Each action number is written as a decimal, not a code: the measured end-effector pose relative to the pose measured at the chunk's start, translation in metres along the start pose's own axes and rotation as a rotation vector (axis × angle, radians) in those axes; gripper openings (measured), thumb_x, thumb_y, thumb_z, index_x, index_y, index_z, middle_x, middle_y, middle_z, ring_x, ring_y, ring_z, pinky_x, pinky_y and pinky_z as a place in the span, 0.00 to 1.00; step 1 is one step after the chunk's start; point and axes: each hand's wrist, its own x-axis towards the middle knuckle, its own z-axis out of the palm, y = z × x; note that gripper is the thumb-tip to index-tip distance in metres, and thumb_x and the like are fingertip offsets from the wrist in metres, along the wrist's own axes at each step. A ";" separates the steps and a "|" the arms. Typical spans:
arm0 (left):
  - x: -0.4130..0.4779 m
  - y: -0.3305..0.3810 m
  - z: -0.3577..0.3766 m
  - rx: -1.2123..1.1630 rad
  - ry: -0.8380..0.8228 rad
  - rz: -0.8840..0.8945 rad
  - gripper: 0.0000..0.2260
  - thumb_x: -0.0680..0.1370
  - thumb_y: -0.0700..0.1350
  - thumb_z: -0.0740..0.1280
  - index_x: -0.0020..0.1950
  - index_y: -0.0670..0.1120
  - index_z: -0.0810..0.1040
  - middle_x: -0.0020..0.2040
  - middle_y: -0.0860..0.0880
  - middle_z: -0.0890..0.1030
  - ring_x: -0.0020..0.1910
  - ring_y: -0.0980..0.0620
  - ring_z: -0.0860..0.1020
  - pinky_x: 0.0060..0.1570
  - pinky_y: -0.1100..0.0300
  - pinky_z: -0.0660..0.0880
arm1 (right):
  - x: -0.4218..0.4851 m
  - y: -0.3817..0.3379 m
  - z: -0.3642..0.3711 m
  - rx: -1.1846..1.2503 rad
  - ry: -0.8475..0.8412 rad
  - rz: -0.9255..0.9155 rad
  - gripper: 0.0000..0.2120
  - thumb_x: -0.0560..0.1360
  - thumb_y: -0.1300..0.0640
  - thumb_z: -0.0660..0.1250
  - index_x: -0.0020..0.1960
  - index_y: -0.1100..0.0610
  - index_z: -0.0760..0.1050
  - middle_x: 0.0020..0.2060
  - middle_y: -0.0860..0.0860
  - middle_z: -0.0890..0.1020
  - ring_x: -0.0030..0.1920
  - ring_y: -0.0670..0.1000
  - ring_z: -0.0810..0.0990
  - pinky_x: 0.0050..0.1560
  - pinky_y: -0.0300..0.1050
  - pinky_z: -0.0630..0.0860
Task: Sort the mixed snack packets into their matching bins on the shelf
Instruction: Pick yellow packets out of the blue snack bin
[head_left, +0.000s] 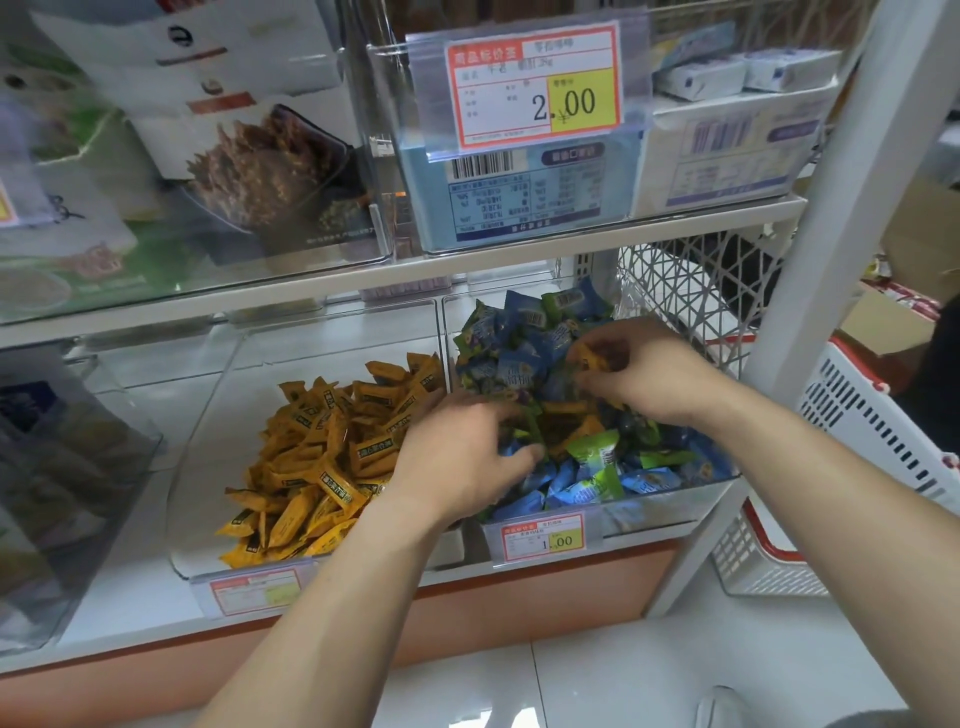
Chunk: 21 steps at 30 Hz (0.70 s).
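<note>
Two clear bins sit side by side on the lower shelf. The left bin (208, 447) holds orange packets (332, 457). The right bin (670, 506) holds blue and green packets (592, 467) with several orange packets (566, 421) mixed in at its middle. My right hand (644, 369) is over the back of the right bin and pinches an orange packet (589, 356) between thumb and fingers. My left hand (462, 457) reaches into the same bin from the left, fingers spread down into the mixed packets; what the fingertips touch is hidden.
An upper shelf (467, 265) carries clear bins of larger snack bags and a 2.00 price tag (535, 85). A white shelf post (810, 291) stands right of the bins. White and red shopping baskets (857, 415) sit on the floor at the right.
</note>
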 end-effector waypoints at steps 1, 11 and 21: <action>0.000 0.002 0.001 -0.012 0.018 -0.011 0.22 0.73 0.66 0.63 0.63 0.59 0.77 0.56 0.55 0.82 0.58 0.51 0.77 0.61 0.51 0.73 | -0.001 0.000 0.001 -0.019 -0.010 0.002 0.10 0.72 0.56 0.76 0.52 0.48 0.81 0.43 0.44 0.82 0.42 0.44 0.81 0.41 0.34 0.73; 0.006 0.025 0.001 -0.157 0.221 -0.030 0.25 0.76 0.63 0.65 0.70 0.55 0.71 0.62 0.52 0.81 0.62 0.48 0.77 0.66 0.47 0.72 | -0.005 -0.016 0.001 0.302 0.074 0.037 0.12 0.73 0.59 0.76 0.56 0.52 0.82 0.45 0.49 0.86 0.45 0.48 0.84 0.45 0.40 0.78; 0.010 0.007 -0.005 -0.268 0.306 -0.138 0.14 0.78 0.58 0.64 0.63 0.58 0.77 0.46 0.53 0.84 0.42 0.49 0.82 0.41 0.53 0.79 | -0.008 -0.021 0.015 -0.110 -0.153 -0.001 0.05 0.76 0.47 0.70 0.50 0.46 0.80 0.46 0.45 0.84 0.48 0.49 0.82 0.51 0.47 0.78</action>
